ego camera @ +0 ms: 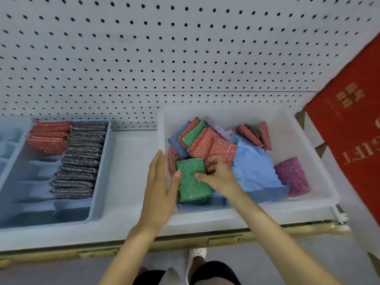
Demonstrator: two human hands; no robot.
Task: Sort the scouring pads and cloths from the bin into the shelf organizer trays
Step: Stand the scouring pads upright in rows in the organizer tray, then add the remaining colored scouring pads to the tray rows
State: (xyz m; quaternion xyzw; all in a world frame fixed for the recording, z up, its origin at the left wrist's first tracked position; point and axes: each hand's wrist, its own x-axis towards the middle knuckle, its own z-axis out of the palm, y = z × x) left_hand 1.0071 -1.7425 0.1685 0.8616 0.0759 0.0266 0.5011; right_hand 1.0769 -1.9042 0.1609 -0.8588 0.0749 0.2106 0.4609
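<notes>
Green pad [192,179]: front-left in bin [304,153]; likely light, squashy; take by edges.
Right hand [218,173]: grip pinching it.
Left hand [158,188]: fingers straight, thumb touching.

We're at a shop shelf [133,153] here: white pegboard back panel [144,58] behind, a gold label rail [224,240] along the near edge. Rows of scouring pads [80,161] fill the organizer tray [107,153] at left.

the blue tray [106,153] runs off the left edge, the red banner [349,136] off the right with blurred lettering, and the blue cloth [254,169] lies partly buried under red pads [207,145].
</notes>
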